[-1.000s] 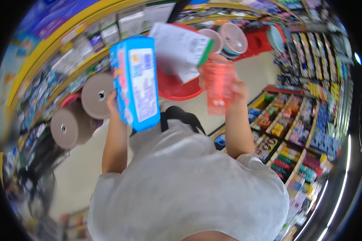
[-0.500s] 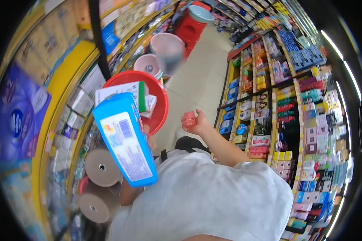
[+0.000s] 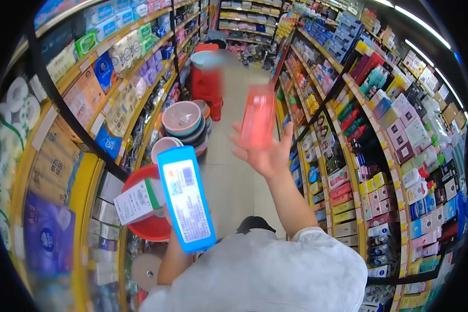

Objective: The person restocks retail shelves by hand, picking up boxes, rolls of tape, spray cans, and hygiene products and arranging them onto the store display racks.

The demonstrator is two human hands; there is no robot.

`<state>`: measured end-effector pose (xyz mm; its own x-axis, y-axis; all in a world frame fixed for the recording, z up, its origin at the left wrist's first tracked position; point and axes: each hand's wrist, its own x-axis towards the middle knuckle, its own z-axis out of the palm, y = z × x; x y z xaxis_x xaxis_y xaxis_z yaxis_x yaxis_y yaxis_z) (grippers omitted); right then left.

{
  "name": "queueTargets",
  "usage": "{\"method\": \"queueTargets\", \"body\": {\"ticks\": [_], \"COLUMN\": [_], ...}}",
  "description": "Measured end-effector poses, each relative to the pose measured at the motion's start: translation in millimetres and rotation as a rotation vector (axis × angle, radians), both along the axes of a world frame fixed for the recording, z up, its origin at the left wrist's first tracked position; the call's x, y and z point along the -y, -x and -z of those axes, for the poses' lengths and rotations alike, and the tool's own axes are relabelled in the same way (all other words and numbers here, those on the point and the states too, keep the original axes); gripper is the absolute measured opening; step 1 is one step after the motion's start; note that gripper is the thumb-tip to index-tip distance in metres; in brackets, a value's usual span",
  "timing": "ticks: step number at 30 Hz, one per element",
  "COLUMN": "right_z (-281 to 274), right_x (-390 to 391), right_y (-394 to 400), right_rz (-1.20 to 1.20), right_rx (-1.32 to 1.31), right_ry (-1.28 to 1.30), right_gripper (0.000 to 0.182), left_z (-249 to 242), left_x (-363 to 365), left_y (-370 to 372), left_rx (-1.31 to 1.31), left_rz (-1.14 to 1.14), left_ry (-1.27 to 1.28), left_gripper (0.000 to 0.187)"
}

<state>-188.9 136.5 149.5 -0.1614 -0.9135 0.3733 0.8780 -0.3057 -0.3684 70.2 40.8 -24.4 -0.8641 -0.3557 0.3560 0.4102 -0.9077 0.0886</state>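
Note:
My left hand (image 3: 168,215) is mostly hidden behind a blue package (image 3: 187,200) with a white label, which it holds upright. A white and green box (image 3: 138,200) sticks out to the left from behind the package, over a red basin (image 3: 151,229); it appears to be in the same hand. Further right, my right hand (image 3: 269,160) is raised with the palm up and the fingers spread. A translucent red box (image 3: 257,117), blurred by motion, stands with its lower end on that palm.
Stacked bowls (image 3: 182,117) and a red stool (image 3: 207,83) with a light blue basin on top stand along the left shelves. Tissue packs (image 3: 49,234) fill the left shelving. Bottles and boxes line the right shelves (image 3: 348,171). A tiled aisle floor (image 3: 234,182) runs between them.
The view has tilted up along the aisle. My right hand has risen, its fingers have spread, and the red box now stands tall on it. The blue package has shifted right in the view.

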Motion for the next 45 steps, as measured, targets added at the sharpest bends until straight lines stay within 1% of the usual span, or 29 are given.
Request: {"method": "queueTargets", "body": {"ticks": [1,3,5,6,7,9,10,12,13,14,15,16,18,19,20,22,24,25,26,27,30,33,36,37,38,40,41,42,45], "right_z": [3,-4,-30,-34,-36,-32,-23,8,28,60,98,125,155,158,158,129,104,96,92,91,89,84,76,73,69,67,68,66,49], "right_x": [3,-14,-50,-64,-79,-108,-120,-144,-155,-159,-161,-167,-199,-214,-226,-254,-273,-278,-279,-278,-265,-244,-215,-203,-189,-160,-145,-129,-87], "right_y": [-1,5,7,17,27,63,86,133,154,171,184,195,203,205,214,223,237,244,253,264,291,318,347,357,368,392,405,418,448], "right_rz": [-0.128,-0.203,-0.097,-0.059,-0.022,0.002,0.000,0.010,-0.095,0.001,0.090,0.173,0.324,0.395,0.366,0.299,0.304,0.309,0.345,0.382,0.485,0.466,0.488,0.517,0.545,0.608,0.641,0.671,0.837], "right_rx": [0.021,-0.077,-0.310,-0.339,-0.370,-0.451,-0.467,-0.497,-0.390,-0.192,0.010,0.211,0.376,0.459,0.363,0.173,0.085,0.052,0.058,0.069,0.102,0.150,0.147,0.140,0.130,0.081,0.038,-0.012,-0.162], "right_ry": [0.156,0.304,0.273,0.313,0.349,0.396,0.315,0.155,0.052,-0.108,-0.263,-0.412,-0.682,-0.820,-0.758,-0.650,-0.546,-0.495,-0.496,-0.500,-0.599,-0.530,-0.495,-0.493,-0.493,-0.512,-0.529,-0.542,-0.527], "right_gripper": [0.077,0.069,0.063,0.063,0.064,0.064,0.064,0.064,0.054,0.050,0.045,0.040,0.032,0.028,0.027,0.027,0.028,0.028,0.028,0.029,0.031,0.031,0.029,0.029,0.030,0.031,0.031,0.031,0.035], "left_z": [-9,-20,-41,-46,-46,-54,-57,-42,-38,-33,-21,-18,-19,-28,-31,-32,-3,-4,-4,-8,-28,-18,-8,7,18,17,25,26,20], "left_x": [-9,-26,-54,-66,-75,-95,-103,-118,-126,-135,-138,-147,-161,-168,-173,-184,-182,-182,-181,-179,-178,-154,-116,-98,-85,-67,-57,-47,-11], "left_y": [1,14,22,31,44,68,80,110,125,140,156,171,204,215,231,255,279,292,303,314,339,365,400,414,427,460,479,496,544], "left_rx": [0.061,0.067,0.142,0.178,0.119,0.134,0.140,0.123,0.133,0.142,0.218,0.209,0.184,0.319,0.346,0.404,0.418,0.456,0.499,0.475,0.496,0.500,0.606,0.666,0.678,0.693,0.722,0.733,0.704], "left_rz": [-0.049,-0.107,-0.159,-0.181,-0.130,-0.082,-0.056,-0.001,0.032,0.063,0.111,0.143,0.193,0.141,0.137,0.126,0.091,0.078,0.067,0.097,0.117,0.159,0.122,0.141,0.185,0.268,0.242,0.267,0.310], "left_ry": [0.010,0.000,-0.063,-0.093,-0.169,-0.167,-0.164,-0.170,-0.164,-0.159,-0.199,-0.163,-0.081,-0.002,-0.003,-0.022,-0.027,-0.002,0.022,0.013,-0.036,0.083,0.251,0.264,0.261,0.255,0.251,0.232,0.148], "left_gripper": [0.070,0.065,0.063,0.061,0.063,0.062,0.062,0.060,0.060,0.060,0.064,0.065,0.066,0.067,0.067,0.066,0.070,0.071,0.073,0.078,0.076,0.072,0.065,0.060,0.058,0.055,0.055,0.056,0.058]}}
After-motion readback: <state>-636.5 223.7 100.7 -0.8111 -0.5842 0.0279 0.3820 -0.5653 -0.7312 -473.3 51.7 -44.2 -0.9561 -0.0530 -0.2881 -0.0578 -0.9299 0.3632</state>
